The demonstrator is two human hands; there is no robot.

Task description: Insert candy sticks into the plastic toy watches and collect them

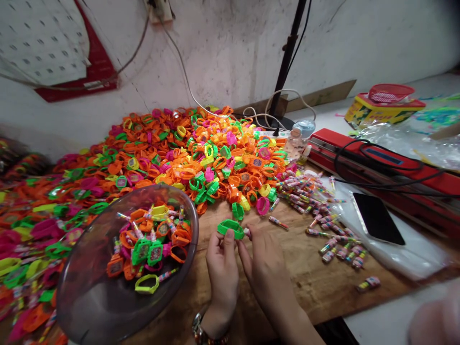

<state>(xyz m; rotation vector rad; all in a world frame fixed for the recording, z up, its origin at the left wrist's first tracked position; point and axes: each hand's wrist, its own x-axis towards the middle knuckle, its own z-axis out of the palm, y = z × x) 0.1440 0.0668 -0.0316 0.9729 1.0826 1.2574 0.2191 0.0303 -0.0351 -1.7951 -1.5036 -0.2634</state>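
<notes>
Over the wooden table, my left hand pinches a green plastic toy watch, thumb on top of its band. My right hand meets it from the right, fingers closed around a small wrapped candy tube; only its pale pink end shows, touching or very close to the watch. To the left stands a dark translucent bowl with toy watches, several with candy tubes attached. Just beyond my hands lies another green toy watch. A single candy tube rests to the right.
A big heap of colourful toy watches fills the back and left. Loose candy tubes are piled at right, near a phone on plastic bags. Behind are a red sealing machine, a cable and a black pole.
</notes>
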